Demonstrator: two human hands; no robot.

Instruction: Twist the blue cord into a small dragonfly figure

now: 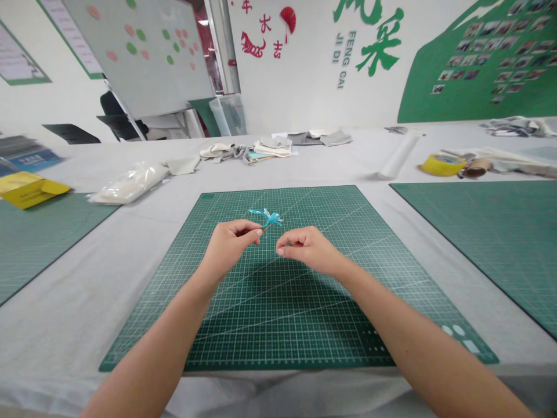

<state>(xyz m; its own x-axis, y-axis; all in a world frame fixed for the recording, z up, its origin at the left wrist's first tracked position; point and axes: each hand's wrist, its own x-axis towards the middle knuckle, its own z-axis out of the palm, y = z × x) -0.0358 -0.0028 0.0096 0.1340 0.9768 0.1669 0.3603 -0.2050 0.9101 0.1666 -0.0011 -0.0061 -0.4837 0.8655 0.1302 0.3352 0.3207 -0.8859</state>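
Note:
Between the thumb and index finger of my left hand [232,244] is the stem of a small light-blue flower-shaped craft piece [272,219]. Its thin, looped strands, some pale or shiny, fan out above the fingertips, and one strand reaches to the left. My right hand [307,248] is just to the right and a little lower, its thumb and fingers pinched together. Whether anything is between them is too small to make out. Both hands are above a green cutting mat [278,342] with a white grid, and their shadow falls on it.
More green mats lie at the left [52,249] and right [491,244] of the white-covered table [104,255]. Around them are a plastic-wrapped pack [130,183], a yellow box [30,188], folded cloths [272,146], a white roll [399,155] and yellow tape [442,165].

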